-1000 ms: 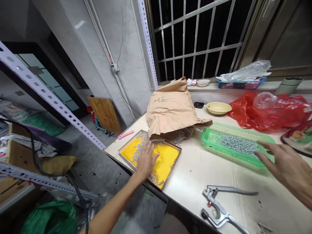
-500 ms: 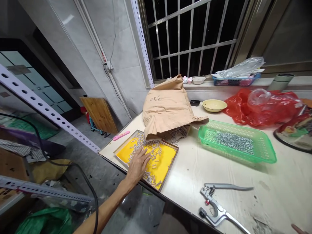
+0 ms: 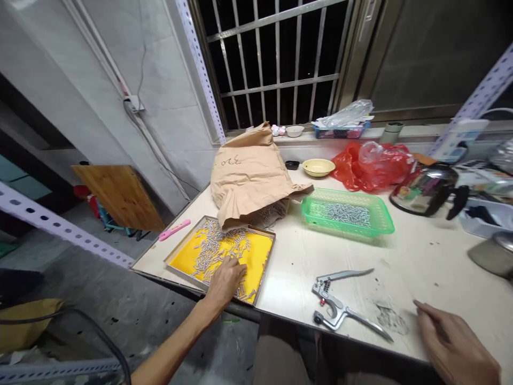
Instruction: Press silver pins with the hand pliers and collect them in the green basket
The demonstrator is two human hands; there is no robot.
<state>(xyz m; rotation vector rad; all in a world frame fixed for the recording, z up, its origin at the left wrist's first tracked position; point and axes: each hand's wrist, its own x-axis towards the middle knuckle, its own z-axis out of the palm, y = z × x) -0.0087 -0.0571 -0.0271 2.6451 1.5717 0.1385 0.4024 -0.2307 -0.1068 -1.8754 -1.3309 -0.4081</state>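
Observation:
My left hand (image 3: 227,277) is over the near part of a shallow tray (image 3: 182,270) with a yellow bottom. Its fingers are curled down and closed among small silvery metal pins (image 3: 209,247); what they hold, if anything, is hidden beneath them. My right hand (image 3: 457,342) rests at the table's front right, fingers partly stretched and apart, with nothing seen in it. To its left lies a metal hand press plier (image 3: 340,310) with a spring between its handles. A brown paper bag (image 3: 248,174) with more pins at its mouth overhangs the tray's far edge.
A green plastic basket (image 3: 385,219) holding many pins stands right of the bag. Behind it are a yellow bowl (image 3: 318,167) and red plastic bags (image 3: 356,170). A kettle (image 3: 427,190) stands at the right. A pink cutter (image 3: 175,230) lies left of the tray.
The view has swung right. My left hand's fingers, stretched over the pins before, are now curled in nearer the tray's front. My right hand, only a fingertip before, has come into view.

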